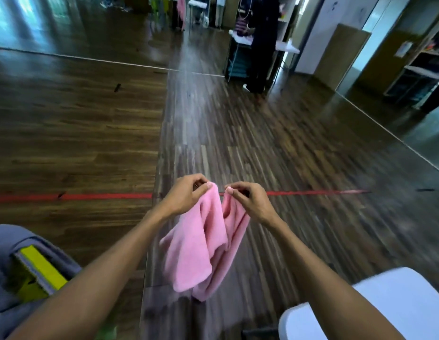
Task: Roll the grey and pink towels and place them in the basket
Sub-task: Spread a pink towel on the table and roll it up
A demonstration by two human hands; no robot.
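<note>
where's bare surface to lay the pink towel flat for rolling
The white surface at lower right, under the right arm, looks bare. The lower left is crowded by grey fabric over a yellow thing. Both hands hold the pink towel above wooden floor.

Pink towel (203,244) was soft, fuzzy terry cloth, matt. Floor (274,148) was glossy wood plank. Grey towel (7,244) looked matt cloth. White tabletop (395,303) was smooth.

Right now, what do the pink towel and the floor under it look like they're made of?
The pink towel looks like soft fleecy microfibre or terry: matte, fuzzy, hanging in limp folds. The floor looks like glossy wood-grain plank, laminate or varnished wood; it mirrors light.
</note>
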